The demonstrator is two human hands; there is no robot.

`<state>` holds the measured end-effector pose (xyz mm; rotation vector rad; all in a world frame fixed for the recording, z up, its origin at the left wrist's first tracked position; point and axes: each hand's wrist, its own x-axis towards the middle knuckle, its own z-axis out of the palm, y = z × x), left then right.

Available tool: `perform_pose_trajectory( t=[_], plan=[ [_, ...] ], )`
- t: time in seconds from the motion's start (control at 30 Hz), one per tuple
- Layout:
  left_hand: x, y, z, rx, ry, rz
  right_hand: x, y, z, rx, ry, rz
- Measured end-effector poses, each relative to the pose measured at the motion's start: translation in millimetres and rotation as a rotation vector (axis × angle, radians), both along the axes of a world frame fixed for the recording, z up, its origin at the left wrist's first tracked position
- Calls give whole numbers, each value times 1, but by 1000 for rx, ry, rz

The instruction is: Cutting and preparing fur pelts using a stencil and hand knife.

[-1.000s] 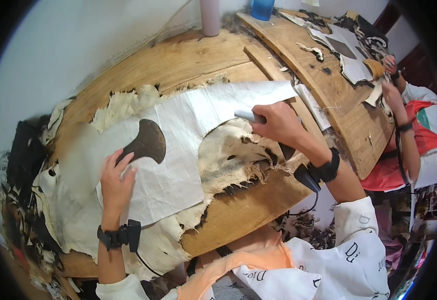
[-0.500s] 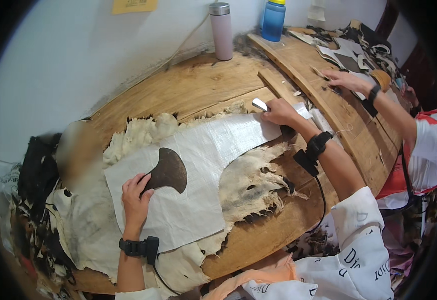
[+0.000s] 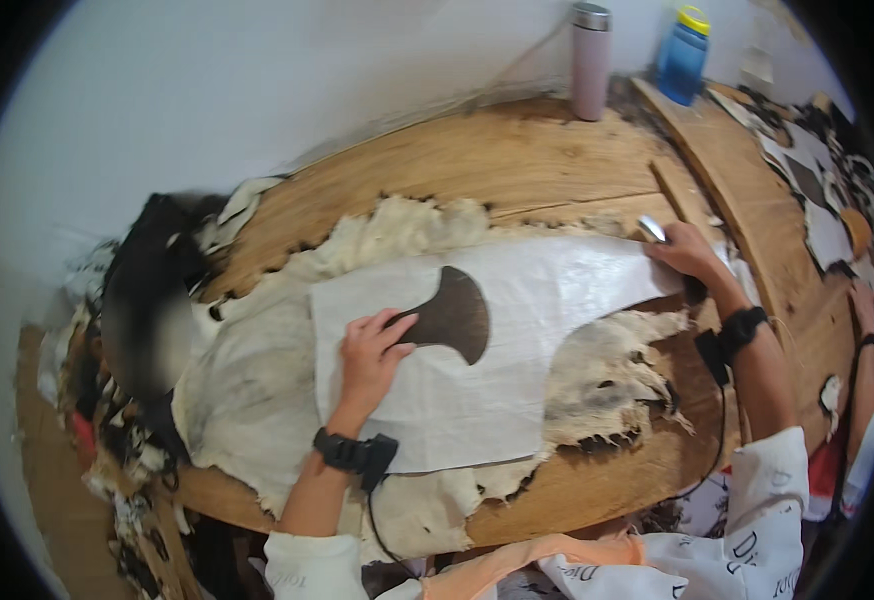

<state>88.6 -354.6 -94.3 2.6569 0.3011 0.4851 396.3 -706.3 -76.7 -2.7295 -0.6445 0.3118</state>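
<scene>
My left hand (image 3: 367, 355) presses with curled fingers on the narrow end of a dark, fan-shaped metal piece (image 3: 452, 315), which lies on a white pattern sheet (image 3: 457, 410). Beneath the sheet spreads a cream hide (image 3: 237, 400) with ragged, dark-flecked edges. My right hand (image 3: 682, 250) is closed round a silver-handled tool (image 3: 653, 228) at the sheet's right end; the tool's lower part is mostly hidden by the hand.
Wooden table (image 3: 487, 160), lengthwise wooden strip (image 3: 697, 160), pink flask (image 3: 590, 65) and blue bottle (image 3: 682, 60) by the wall. Dark scraps (image 3: 147, 250) are heaped left, cut pieces (image 3: 807, 190) right. A co-worker's arm (image 3: 862, 360) is at the right edge.
My right hand has moved along the sheet to its far right end. My left hand stays on the metal piece. The view has shifted, and the co-worker's arm now shows less.
</scene>
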Motion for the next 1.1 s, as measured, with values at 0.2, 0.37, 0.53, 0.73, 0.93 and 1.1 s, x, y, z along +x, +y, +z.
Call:
perform_pose_trajectory(
  t=[0.2,0.37,0.53,0.73,0.93,1.1],
  plan=[
    [-4,-3,13,-78,41,-3,-3,11,8,-4,7,31],
    [-2,-1,8,-28,9,2,7,-1,-3,20,38,60],
    [-6,-4,13,-83,30,-18,5,9,2,11,86,43],
    [-2,-14,19,-117,107,-35,-3,-16,15,-22,-73,-6],
    [-10,-54,42,256,250,-52,-48,-63,47,217,-239,-309],
    [-12,-95,52,99,344,-399,-100,-101,31,152,-328,-242]
  ],
)
